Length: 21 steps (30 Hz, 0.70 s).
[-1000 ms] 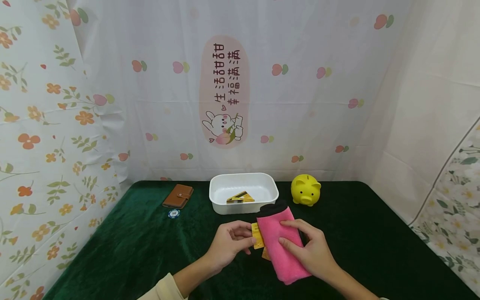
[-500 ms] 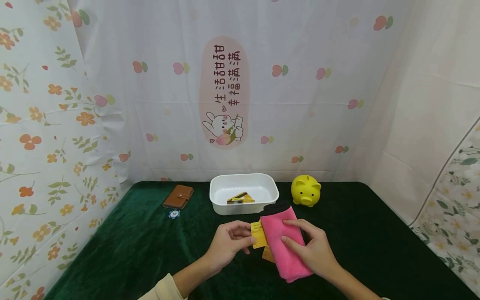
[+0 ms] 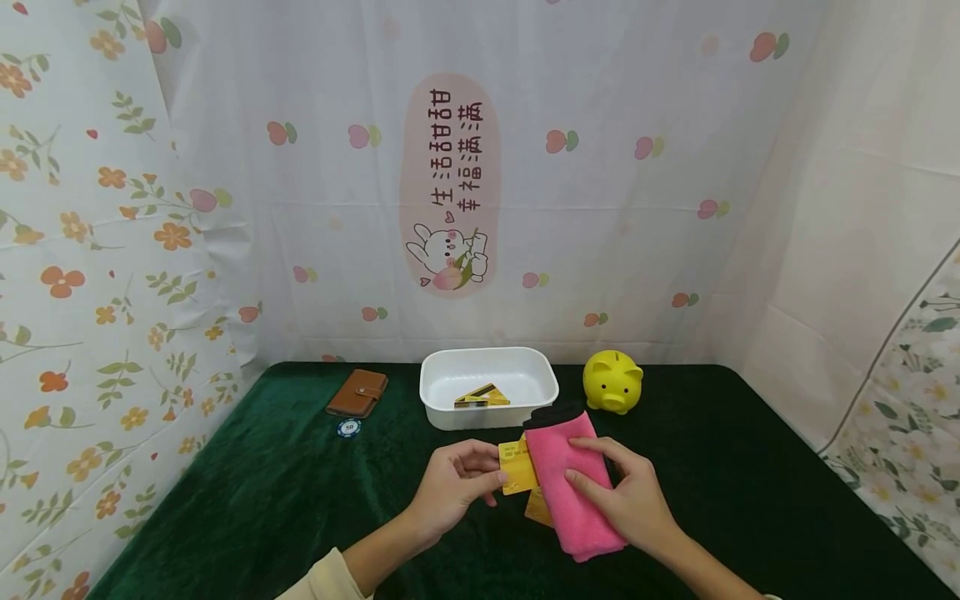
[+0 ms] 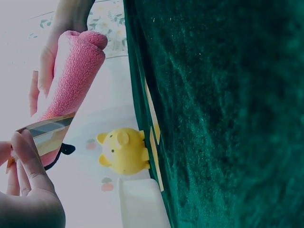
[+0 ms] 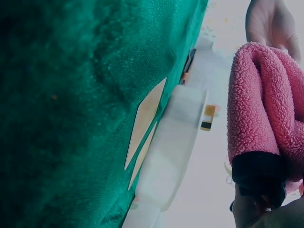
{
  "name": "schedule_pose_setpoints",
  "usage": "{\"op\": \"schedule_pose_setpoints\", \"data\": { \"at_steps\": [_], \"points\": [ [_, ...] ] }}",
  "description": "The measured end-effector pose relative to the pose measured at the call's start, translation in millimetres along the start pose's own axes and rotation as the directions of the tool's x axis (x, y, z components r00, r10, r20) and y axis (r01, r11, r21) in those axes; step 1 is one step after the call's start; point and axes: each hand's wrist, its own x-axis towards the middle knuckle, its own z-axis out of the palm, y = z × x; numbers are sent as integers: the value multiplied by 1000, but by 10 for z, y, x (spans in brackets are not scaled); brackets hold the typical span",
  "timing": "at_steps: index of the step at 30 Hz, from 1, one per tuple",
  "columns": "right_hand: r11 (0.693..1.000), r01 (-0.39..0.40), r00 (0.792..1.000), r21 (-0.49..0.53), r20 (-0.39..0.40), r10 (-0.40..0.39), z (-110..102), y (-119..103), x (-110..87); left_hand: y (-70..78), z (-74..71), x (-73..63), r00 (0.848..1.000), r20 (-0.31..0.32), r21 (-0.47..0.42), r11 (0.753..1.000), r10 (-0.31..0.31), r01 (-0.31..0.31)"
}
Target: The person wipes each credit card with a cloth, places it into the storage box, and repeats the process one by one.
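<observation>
My left hand [image 3: 453, 483] pinches a yellow bank card [image 3: 517, 468] by its left end. The card's other end goes behind a folded pink fleecy cloth [image 3: 562, 475] with a black end. In the left wrist view, a dark stripe shows on the bank card [image 4: 50, 128]. My right hand [image 3: 630, 496] grips the pink cloth, thumb and fingers across its front, above the table. Below, another yellow card [image 3: 540, 507] is partly covered by the cloth in the head view. The right wrist view shows two cards [image 5: 146, 121] lying on the green surface.
A white tray [image 3: 487, 421] with yellow cards [image 3: 482, 395] inside stands at the back middle of the green-covered table [image 3: 285, 500]. Right of it is a yellow piggy bank [image 3: 612, 382]. At the back left lie a brown wallet [image 3: 357, 392] and a blue chip [image 3: 348, 428].
The pink cloth has shifted slightly right and the pinched card slightly left, so more of the card shows. More of the card below is also visible.
</observation>
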Motion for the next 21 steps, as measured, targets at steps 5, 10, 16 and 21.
{"op": "schedule_pose_setpoints", "data": {
  "at_steps": [5,10,16,21],
  "points": [
    [1000,-10,1000,4,-1,10,-1,8,5,-1,-11,-2,1000,-9,7,1000,-5,5],
    [999,-41,999,9,-7,42,-13,6,16,-5,-25,5,1000,-10,15,1000,-4,4],
    [997,-75,997,2,-6,75,-26,24,12,-12,-33,13,1000,-16,22,1000,1,0],
    [992,-125,992,8,8,125,-46,40,13,-32,-46,21,999,-35,28,1000,-4,5]
  ]
}}
